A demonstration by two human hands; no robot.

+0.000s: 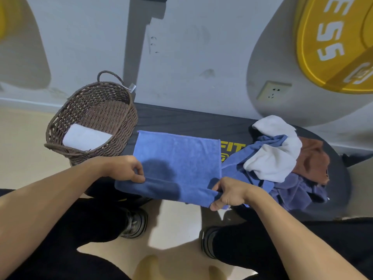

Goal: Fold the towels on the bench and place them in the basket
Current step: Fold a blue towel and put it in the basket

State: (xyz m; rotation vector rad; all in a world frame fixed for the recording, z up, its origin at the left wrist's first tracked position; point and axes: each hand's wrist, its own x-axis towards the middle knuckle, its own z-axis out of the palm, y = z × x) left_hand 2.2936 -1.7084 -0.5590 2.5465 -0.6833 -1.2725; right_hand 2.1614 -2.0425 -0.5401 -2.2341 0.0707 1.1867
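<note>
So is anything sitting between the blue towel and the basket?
Nothing visible does. The blue towel, pinched by the left hand and right hand, lies right beside the wicker basket on the bench.

bench (181, 120): yellow "FIT" | yellow wall graphic (331, 43): white letters "ESS"

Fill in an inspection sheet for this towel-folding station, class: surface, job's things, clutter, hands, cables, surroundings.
Surface: black bench, yellow lettering partly covered.
Job's things: blue towel spread flat, near edge hanging over; wicker basket at the bench's left end holds one folded white towel; unfolded towel pile on the right.
Clutter: nothing seen.
Hands: left hand and right hand each pinch a near corner of the blue towel.
Cables: nothing seen.
Surroundings: wall socket, yellow weight plate.
</note>
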